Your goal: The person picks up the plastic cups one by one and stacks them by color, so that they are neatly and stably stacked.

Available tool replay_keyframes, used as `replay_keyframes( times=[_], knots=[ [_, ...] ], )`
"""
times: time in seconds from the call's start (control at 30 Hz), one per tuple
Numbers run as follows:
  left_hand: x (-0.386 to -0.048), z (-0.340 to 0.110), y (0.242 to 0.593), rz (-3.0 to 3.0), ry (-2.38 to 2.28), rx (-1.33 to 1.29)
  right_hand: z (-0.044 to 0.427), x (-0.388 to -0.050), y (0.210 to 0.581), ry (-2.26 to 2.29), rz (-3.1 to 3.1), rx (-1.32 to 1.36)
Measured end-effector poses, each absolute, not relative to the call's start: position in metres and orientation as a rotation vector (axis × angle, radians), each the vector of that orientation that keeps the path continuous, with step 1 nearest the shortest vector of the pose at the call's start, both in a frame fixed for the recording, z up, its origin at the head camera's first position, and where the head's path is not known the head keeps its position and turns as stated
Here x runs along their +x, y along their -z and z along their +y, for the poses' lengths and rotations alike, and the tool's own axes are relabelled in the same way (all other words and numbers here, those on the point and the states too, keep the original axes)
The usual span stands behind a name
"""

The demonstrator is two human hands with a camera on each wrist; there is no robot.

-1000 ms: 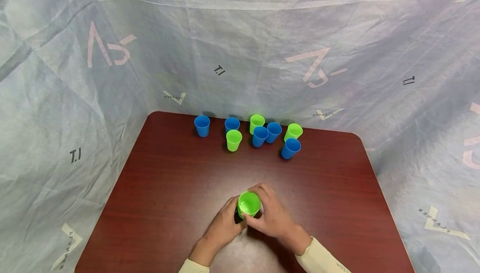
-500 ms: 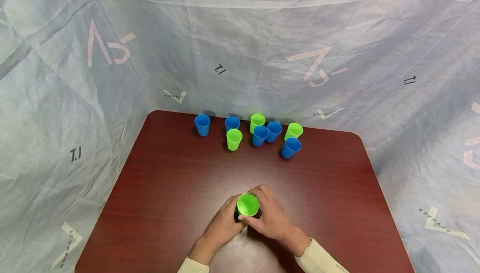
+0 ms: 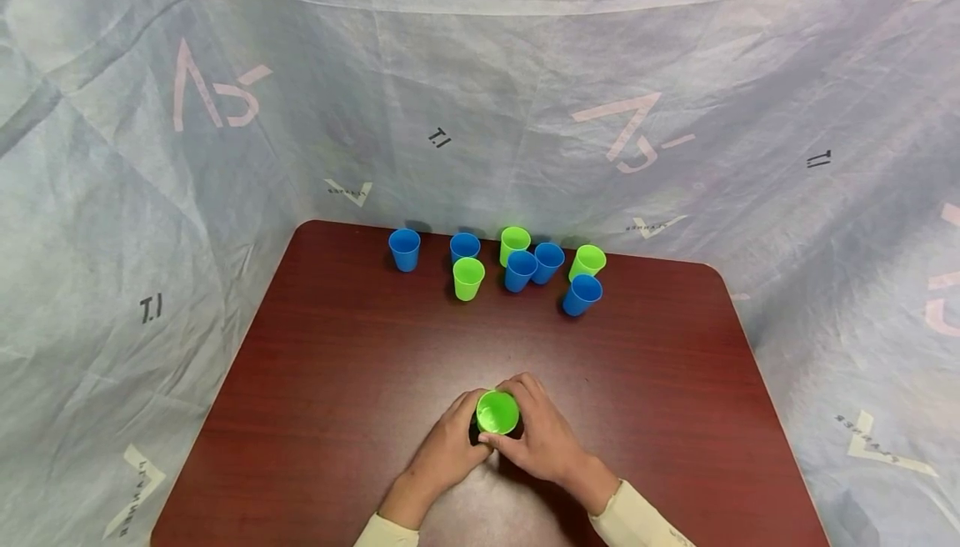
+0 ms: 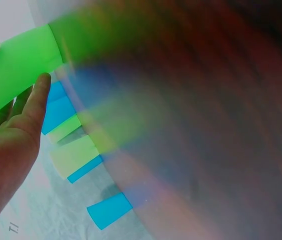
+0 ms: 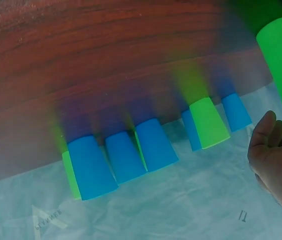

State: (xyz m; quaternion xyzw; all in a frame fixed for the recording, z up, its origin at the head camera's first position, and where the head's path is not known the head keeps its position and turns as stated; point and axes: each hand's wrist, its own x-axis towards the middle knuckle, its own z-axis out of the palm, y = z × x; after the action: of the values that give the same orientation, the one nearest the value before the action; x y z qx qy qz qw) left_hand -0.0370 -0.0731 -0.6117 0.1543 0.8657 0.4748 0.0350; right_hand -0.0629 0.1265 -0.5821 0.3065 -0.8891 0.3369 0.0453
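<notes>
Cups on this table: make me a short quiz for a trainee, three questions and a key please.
1. In the head view, how many blue cups stand toward the far side of the table?
2. True or false: both hands are on a blue cup.
3. The leftmost cup in the head view is: (a) green, (b) blue, (c) red.

Key:
1. Five.
2. False; the left hand and right hand hold a green cup.
3. b.

Beside the left hand (image 3: 444, 444), the green cup (image 3: 498, 413) has sunk slightly since a second ago; its mouth now sits a little lower against that hand. The fingers (image 3: 529, 383) of the right hand (image 3: 545, 439) came down with it, the thumb (image 3: 497, 442) also lower.
</notes>
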Motion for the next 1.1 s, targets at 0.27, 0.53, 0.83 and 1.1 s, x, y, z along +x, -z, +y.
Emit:
replay_keyframes(
  times=[0.27, 0.53, 0.83, 1.1],
  knots=[
    [-0.037, -0.073, 0.613, 2.649, -1.456, 0.464, 0.126, -0.064, 0.586, -1.025, -2.720, 0.913],
    [-0.037, -0.073, 0.612, 2.672, -1.435, 0.454, 0.126, -0.066, 0.583, -1.010, -2.776, 0.891],
    [-0.039, -0.071, 0.612, 2.695, -1.417, 0.460, 0.130, -0.070, 0.580, -0.964, -2.795, 0.945],
    [-0.040, -0.071, 0.611, 2.690, -1.408, 0.466, 0.134, -0.076, 0.575, -0.952, -2.759, 0.990]
  ],
)
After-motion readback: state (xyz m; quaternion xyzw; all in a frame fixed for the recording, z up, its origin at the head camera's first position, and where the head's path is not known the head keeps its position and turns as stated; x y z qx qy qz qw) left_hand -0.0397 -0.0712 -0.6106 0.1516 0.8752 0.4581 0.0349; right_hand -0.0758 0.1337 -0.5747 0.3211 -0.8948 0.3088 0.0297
